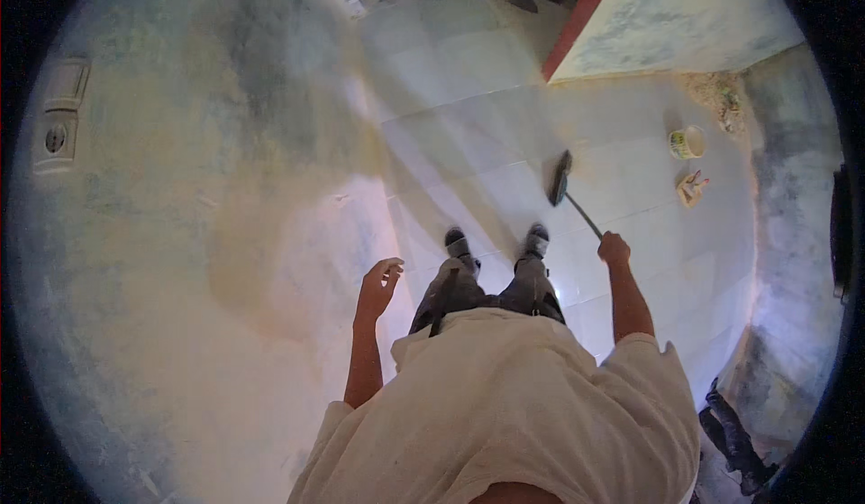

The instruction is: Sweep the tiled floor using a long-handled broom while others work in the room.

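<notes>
My right hand [614, 248] grips the thin handle [585, 216] of a broom. The dark broom head [560, 178] rests on the tiled floor, ahead of my right foot. My left hand [383, 281] hangs free with nothing in it, its fingers loosely curled and apart. It is nearest to the mottled plaster wall [257, 234] on my left; I cannot tell whether it touches. Below me are my two feet in dark sandals [537, 237] on pale tiles.
Right of the broom stand a plastic tub [695, 142] and a small yellowish object [689, 190], its kind unclear. Debris [726, 102] lies in the corner. A red-edged partition [581, 24] juts in ahead. A socket [55, 139] sits on the left wall. Someone's dark-clothed legs [733, 430] show lower right.
</notes>
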The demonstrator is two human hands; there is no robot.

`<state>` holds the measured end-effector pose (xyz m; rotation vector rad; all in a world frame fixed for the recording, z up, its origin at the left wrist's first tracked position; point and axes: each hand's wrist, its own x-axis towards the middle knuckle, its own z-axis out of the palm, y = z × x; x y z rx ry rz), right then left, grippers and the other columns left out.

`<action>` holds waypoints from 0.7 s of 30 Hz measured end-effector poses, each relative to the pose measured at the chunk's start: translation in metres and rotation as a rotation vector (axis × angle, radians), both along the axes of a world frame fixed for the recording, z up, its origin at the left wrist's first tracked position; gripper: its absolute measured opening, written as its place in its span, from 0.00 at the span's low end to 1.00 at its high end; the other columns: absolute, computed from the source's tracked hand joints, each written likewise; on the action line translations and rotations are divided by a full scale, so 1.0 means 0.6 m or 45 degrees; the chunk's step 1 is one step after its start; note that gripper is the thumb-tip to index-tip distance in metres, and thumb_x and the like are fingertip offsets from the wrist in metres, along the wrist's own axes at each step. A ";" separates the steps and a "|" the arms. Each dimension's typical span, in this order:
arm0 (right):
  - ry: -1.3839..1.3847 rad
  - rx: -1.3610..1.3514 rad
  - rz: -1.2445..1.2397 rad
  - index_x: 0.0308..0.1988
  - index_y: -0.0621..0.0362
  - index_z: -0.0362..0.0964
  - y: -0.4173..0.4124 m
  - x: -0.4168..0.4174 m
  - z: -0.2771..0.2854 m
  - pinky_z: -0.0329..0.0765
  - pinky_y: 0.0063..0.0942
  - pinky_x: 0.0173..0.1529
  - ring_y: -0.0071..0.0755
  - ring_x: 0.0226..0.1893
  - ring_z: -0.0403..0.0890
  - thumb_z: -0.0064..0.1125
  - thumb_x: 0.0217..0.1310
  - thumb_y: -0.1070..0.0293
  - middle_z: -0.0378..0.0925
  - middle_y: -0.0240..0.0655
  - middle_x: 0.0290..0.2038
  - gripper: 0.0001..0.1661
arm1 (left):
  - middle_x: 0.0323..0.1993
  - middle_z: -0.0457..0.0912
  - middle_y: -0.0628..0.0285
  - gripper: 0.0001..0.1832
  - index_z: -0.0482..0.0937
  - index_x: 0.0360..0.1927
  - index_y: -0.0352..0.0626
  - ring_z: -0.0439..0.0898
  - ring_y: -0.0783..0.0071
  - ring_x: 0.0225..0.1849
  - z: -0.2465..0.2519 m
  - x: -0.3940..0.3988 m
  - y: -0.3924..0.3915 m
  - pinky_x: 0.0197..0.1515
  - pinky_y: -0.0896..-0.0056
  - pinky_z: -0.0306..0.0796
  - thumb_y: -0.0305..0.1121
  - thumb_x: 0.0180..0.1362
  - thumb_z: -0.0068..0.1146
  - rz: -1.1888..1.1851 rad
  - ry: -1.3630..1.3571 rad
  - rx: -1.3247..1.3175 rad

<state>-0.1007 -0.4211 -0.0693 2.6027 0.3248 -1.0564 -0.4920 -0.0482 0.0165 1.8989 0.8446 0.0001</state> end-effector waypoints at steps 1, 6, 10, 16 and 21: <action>-0.039 0.067 -0.010 0.43 0.58 0.71 0.018 -0.006 0.006 0.76 0.43 0.47 0.49 0.43 0.79 0.47 0.54 0.70 0.77 0.45 0.43 0.14 | 0.36 0.80 0.59 0.10 0.76 0.42 0.42 0.79 0.71 0.38 -0.004 -0.021 0.014 0.40 0.70 0.71 0.29 0.60 0.46 0.099 -0.021 -0.047; -0.041 0.481 0.246 0.47 0.52 0.71 0.079 -0.059 0.038 0.75 0.44 0.43 0.53 0.38 0.78 0.44 0.54 0.68 0.77 0.49 0.37 0.19 | 0.34 0.80 0.62 0.10 0.76 0.42 0.42 0.79 0.73 0.36 -0.039 -0.135 0.022 0.42 0.71 0.71 0.31 0.61 0.46 0.237 0.097 -0.059; 0.018 0.509 0.396 0.41 0.52 0.73 0.183 -0.134 0.003 0.77 0.43 0.39 0.46 0.38 0.80 0.47 0.53 0.67 0.78 0.45 0.35 0.13 | 0.34 0.80 0.62 0.11 0.76 0.43 0.44 0.79 0.73 0.37 -0.053 -0.161 0.024 0.40 0.71 0.71 0.27 0.59 0.44 0.112 0.249 -0.136; 0.069 0.536 0.573 0.37 0.54 0.75 0.289 -0.222 -0.102 0.78 0.40 0.38 0.41 0.39 0.80 0.45 0.56 0.65 0.79 0.38 0.36 0.13 | 0.33 0.80 0.60 0.12 0.76 0.43 0.43 0.79 0.73 0.34 -0.023 -0.095 0.055 0.38 0.72 0.72 0.25 0.58 0.44 -0.059 0.218 -0.080; 0.118 0.416 0.185 0.37 0.51 0.79 0.247 -0.208 -0.179 0.79 0.39 0.39 0.39 0.41 0.81 0.48 0.55 0.65 0.80 0.36 0.39 0.13 | 0.34 0.80 0.59 0.10 0.76 0.43 0.42 0.79 0.72 0.34 -0.002 -0.024 0.069 0.37 0.71 0.72 0.27 0.59 0.45 -0.240 0.253 -0.014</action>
